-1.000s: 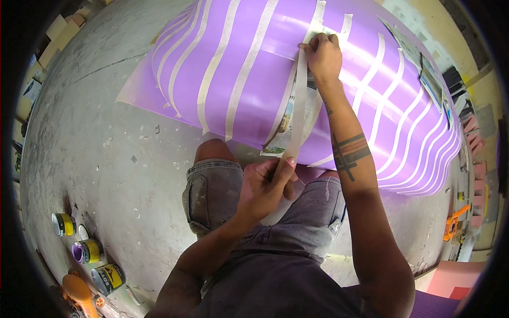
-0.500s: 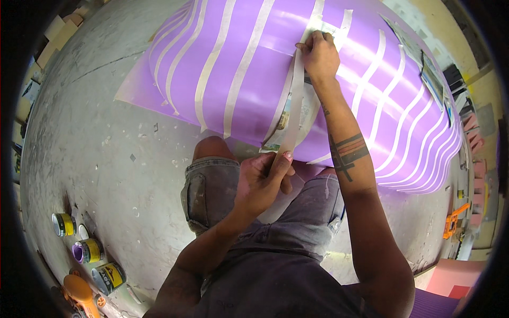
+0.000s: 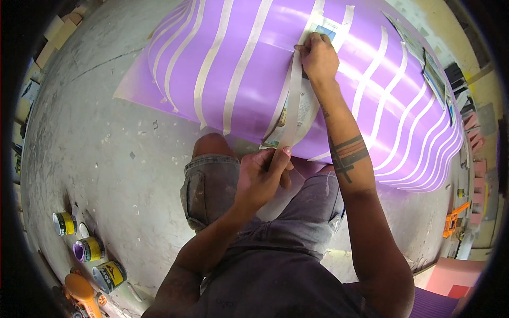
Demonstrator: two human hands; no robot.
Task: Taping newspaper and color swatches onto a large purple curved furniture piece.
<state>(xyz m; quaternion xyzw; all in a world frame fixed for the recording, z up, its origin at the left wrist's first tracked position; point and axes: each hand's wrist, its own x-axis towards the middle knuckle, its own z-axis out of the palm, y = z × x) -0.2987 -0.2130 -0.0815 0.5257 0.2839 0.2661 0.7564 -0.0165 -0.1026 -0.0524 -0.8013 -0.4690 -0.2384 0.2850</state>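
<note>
Bright even daylight, soft shadows, sharp centre, dark fisheye rim

Premises: a painting or finishing workshop. Floor is bare concrete (image 3: 106,138), grey, stained and scattered with small chips and debris. A large curved purple panel (image 3: 254,63) lies on it, crossed by pale masking-tape stripes (image 3: 212,58), consistent with spray or paint work. Three open paint tins (image 3: 87,249) stand together at the lower left, one with purple at its rim, next to an orange tool (image 3: 79,291), apparently a spray or power tool; the view there is too distorted to confirm. An orange clamp-like tool (image 3: 455,218) lies at the right edge. Pink boards (image 3: 450,275) lie at lower right.
</note>
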